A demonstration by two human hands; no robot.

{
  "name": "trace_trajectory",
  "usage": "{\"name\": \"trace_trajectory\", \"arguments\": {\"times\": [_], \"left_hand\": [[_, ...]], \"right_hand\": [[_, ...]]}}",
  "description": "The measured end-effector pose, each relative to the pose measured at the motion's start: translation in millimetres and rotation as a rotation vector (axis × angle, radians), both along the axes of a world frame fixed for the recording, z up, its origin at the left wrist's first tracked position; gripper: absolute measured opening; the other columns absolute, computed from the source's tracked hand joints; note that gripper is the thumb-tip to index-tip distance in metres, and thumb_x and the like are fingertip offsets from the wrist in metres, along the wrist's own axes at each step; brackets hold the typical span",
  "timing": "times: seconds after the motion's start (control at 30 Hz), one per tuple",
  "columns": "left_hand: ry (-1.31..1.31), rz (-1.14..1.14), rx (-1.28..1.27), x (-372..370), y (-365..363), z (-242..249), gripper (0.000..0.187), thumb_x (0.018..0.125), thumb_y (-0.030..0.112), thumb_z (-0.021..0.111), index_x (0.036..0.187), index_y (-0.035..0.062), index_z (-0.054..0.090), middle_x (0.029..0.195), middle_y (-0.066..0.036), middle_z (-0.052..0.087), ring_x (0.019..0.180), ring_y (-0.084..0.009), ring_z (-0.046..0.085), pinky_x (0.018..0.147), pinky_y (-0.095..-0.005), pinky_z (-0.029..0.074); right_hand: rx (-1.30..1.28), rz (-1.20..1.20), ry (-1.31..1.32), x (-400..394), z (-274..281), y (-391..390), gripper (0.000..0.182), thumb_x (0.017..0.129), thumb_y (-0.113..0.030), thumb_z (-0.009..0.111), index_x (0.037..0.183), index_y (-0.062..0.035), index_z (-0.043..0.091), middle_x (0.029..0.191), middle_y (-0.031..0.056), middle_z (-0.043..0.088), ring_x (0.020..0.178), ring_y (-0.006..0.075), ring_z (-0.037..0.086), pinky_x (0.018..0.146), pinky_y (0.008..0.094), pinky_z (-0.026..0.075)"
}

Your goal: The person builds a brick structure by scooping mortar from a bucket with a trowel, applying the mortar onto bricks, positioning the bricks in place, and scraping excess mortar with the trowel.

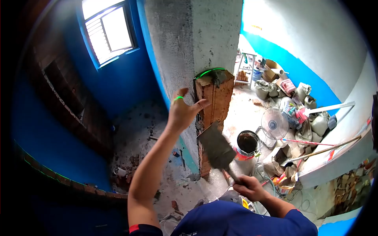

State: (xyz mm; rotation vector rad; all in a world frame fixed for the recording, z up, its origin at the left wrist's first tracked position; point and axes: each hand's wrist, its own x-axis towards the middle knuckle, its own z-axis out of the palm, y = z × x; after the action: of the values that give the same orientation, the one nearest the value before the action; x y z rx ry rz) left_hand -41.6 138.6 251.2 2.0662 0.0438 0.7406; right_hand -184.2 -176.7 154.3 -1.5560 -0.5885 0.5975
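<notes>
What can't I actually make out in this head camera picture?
All in the head view:
Whether the left hand touches the brickwork: the viewing angle leaves it unclear.
Most of the trowel's handle: covered by the right hand.
What lies outside the window: washed out by glare.
How full the bucket is: its inside is dark.
Lettering on the shirt: too small, near the bottom edge.

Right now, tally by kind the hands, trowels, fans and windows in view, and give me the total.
Hands: 2, left hand and right hand
Trowel: 1
Fan: 1
Window: 1
Total: 5
</notes>
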Motion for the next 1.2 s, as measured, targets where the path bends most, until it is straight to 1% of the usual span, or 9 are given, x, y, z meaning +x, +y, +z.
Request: {"name": "trace_trajectory", "arguments": {"times": [0.13, 0.2, 0.3, 0.47, 0.53, 0.67, 0.73, 0.93, 1.2], "left_hand": [[-0.161, 0.003, -0.089, 14.4, -12.1, -31.8, 0.067, 0.077, 0.047, 0.077, 0.117, -0.0006, 0.054, 0.113, -0.013, 0.053, 0.11, -0.0287, 0.053, 0.099, -0.0385, 0.043], [-0.281, -0.566, -1.168, 39.2, -7.2, -64.0, 0.052, 0.082, 0.035, 0.075, 0.115, 0.0007, 0.054, 0.11, -0.012, 0.051, 0.106, -0.0254, 0.053, 0.093, -0.0362, 0.045], [-0.331, -0.207, -0.259, 14.2, -9.4, -51.8, 0.071, 0.079, 0.035, 0.08, 0.132, 0.0012, 0.048, 0.124, -0.013, 0.056, 0.115, -0.0252, 0.055, 0.099, -0.0393, 0.043], [-0.333, -0.145, -0.191, 18.9, -0.8, -59.2, 0.082, 0.065, 0.037, 0.09, 0.129, 0.0021, 0.052, 0.126, -0.012, 0.055, 0.117, -0.0255, 0.053, 0.101, -0.0406, 0.041], [-0.459, -0.112, -0.12, 19.4, -5.6, -50.9, 0.084, 0.062, 0.036, 0.091, 0.126, 0.0025, 0.049, 0.104, -0.003, 0.054, 0.096, -0.0173, 0.052, 0.084, -0.0339, 0.045], [-0.372, -0.409, -0.612, 19.5, -18.6, -63.8, 0.067, 0.074, 0.019, 0.082, 0.13, 0.0057, 0.047, 0.111, -0.006, 0.055, 0.098, -0.0201, 0.054, 0.093, -0.0337, 0.044], [-0.28, -0.806, -1.317, 31.8, -6.7, -76.8, 0.057, 0.077, 0.003, 0.073, 0.129, 0.0072, 0.048, 0.116, -0.007, 0.052, 0.105, -0.0223, 0.053, 0.097, -0.0319, 0.042], [-0.42, -0.346, -0.523, 33.4, -5.1, -76.4, 0.051, 0.073, 0.002, 0.071, 0.121, 0.0057, 0.052, 0.123, -0.009, 0.046, 0.117, -0.0238, 0.046, 0.101, -0.0312, 0.038], [-0.387, -0.348, -0.629, 39.4, -6.6, -86.4, 0.068, 0.063, 0.015, 0.085, 0.122, 0.004, 0.052, 0.123, -0.011, 0.048, 0.119, -0.0269, 0.047, 0.102, -0.0351, 0.039]], "right_hand": [[0.072, 0.059, 0.322, -2.8, 72.0, -3.1, 0.02, 0.096, -0.007, 0.051, 0.116, -0.0022, 0.053, 0.074, -0.0022, 0.049, 0.061, 0.0051, 0.046, 0.056, 0.0214, 0.038], [0.115, 0.212, 0.347, -4.6, 93.0, 9.2, 0.025, 0.097, -0.008, 0.049, 0.122, -0.0037, 0.049, 0.078, -0.0006, 0.048, 0.061, 0.0056, 0.046, 0.056, 0.0214, 0.038], [0.155, 0.282, 0.558, -2.9, 124.9, 40.7, 0.027, 0.099, -0.013, 0.05, 0.123, -0.0046, 0.044, 0.079, -0.0007, 0.043, 0.058, 0.0063, 0.042, 0.051, 0.0214, 0.035], [0.143, 0.254, 0.631, -2.0, 154.8, 82.0, 0.025, 0.1, -0.018, 0.049, 0.12, -0.0041, 0.043, 0.079, 0.0001, 0.042, 0.056, 0.0069, 0.04, 0.048, 0.0207, 0.032], [0.126, 0.193, 0.637, -3.4, 162.5, 93.4, 0.028, 0.1, -0.022, 0.047, 0.121, -0.004, 0.043, 0.079, 0.002, 0.044, 0.053, 0.007, 0.038, 0.046, 0.0213, 0.031], [0.165, 0.056, 0.676, -8.9, 165.2, 108.2, 0.025, 0.1, -0.021, 0.045, 0.119, -0.0039, 0.043, 0.079, 0.0021, 0.043, 0.05, 0.0074, 0.037, 0.043, 0.0229, 0.032], [0.164, 0.018, 0.668, -7.6, 165.7, 110.9, 0.024, 0.101, -0.02, 0.044, 0.118, -0.0029, 0.042, 0.08, 0.0025, 0.043, 0.048, 0.0077, 0.037, 0.042, 0.0235, 0.033], [0.215, -0.065, 0.7, -1.2, 175.3, 117.0, 0.025, 0.101, -0.019, 0.042, 0.119, -0.0008, 0.042, 0.081, 0.003, 0.043, 0.048, 0.0075, 0.037, 0.041, 0.0236, 0.036], [0.265, -0.046, 0.561, -3.9, 177.1, 126.2, 0.024, 0.102, -0.019, 0.042, 0.119, -0.0018, 0.042, 0.082, 0.0041, 0.044, 0.045, 0.0079, 0.036, 0.04, 0.024, 0.036]]}}
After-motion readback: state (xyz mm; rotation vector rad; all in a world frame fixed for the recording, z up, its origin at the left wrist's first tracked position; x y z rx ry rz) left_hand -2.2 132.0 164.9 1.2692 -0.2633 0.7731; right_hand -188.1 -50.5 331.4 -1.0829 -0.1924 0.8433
